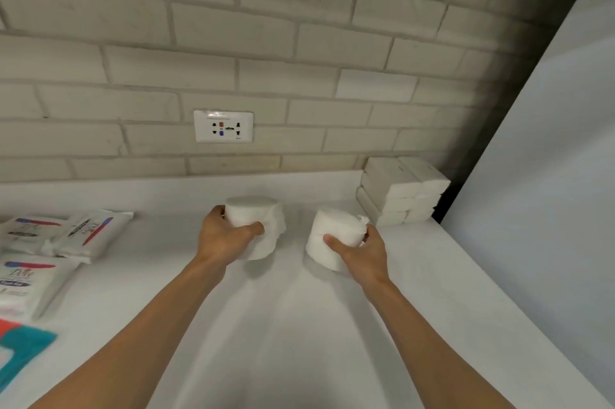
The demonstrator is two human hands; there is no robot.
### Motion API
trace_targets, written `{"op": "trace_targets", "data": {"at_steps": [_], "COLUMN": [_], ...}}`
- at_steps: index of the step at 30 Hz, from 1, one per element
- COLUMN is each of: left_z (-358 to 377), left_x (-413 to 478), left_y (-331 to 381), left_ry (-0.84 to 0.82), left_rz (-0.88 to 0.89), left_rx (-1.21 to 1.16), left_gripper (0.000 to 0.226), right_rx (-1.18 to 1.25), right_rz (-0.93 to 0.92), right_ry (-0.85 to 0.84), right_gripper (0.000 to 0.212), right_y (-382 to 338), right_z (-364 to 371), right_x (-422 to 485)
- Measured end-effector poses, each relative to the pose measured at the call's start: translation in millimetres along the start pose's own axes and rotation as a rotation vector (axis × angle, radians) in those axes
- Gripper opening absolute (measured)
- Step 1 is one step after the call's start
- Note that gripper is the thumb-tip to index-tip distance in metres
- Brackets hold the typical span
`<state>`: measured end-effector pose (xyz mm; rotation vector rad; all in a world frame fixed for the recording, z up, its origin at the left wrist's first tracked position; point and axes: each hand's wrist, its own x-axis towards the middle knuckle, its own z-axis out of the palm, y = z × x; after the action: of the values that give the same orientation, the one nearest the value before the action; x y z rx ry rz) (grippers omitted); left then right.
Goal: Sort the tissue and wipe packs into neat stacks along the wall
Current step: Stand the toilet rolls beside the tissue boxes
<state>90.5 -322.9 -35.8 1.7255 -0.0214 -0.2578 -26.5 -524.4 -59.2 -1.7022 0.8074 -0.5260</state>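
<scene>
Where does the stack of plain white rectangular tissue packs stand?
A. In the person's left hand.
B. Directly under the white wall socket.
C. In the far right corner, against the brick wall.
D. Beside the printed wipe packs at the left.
C: the stack of plain white rectangular tissue packs sits in the far right corner of the white counter, against the pale brick wall.

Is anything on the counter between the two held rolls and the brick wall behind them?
Nothing visible. The left hand holds the left roll, the right hand the right roll; bare counter runs to the wall. The stack of white packs sits off to the right, in the corner.
</scene>
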Motion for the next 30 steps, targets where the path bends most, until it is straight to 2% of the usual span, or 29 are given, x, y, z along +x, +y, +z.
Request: {"op": "trace_targets", "data": {"at_steps": [4,8,12,25,30], "left_z": [39.1,71.7,100.1,180.9,203.0], "left_x": [7.9,19.5,31.2,58.1,73.8], "left_y": [1.3,4.0,4.4,-8.7,-16.4], "left_ry": [0.01,0.046,0.098,0.211,0.224], "left_rz": [-0.042,-0.056,-0.048,0.0,0.002], "left_rx": [-0.066,-0.083,-0.064,0.226,0.216], "left_gripper": [0.058,0.057,0.064,0.064,0.068], "right_rx": [-0.024,-0.048,-0.075,-0.289,-0.355], "right_rz": [0.025,0.021,0.028,-0.035,-0.068], "right_ry": [0.018,0.021,0.028,0.108,0.142], "right_gripper": [0.077,0.054,0.048,0.075,0.077], "right_y": [5.2,0.6,3.6,29.0,38.3], "right_z": [-13.7,-23.4,-27.0,-6.7,-1.0], "right_x": [34.8,66.8,95.0,149.8,157.1]}}
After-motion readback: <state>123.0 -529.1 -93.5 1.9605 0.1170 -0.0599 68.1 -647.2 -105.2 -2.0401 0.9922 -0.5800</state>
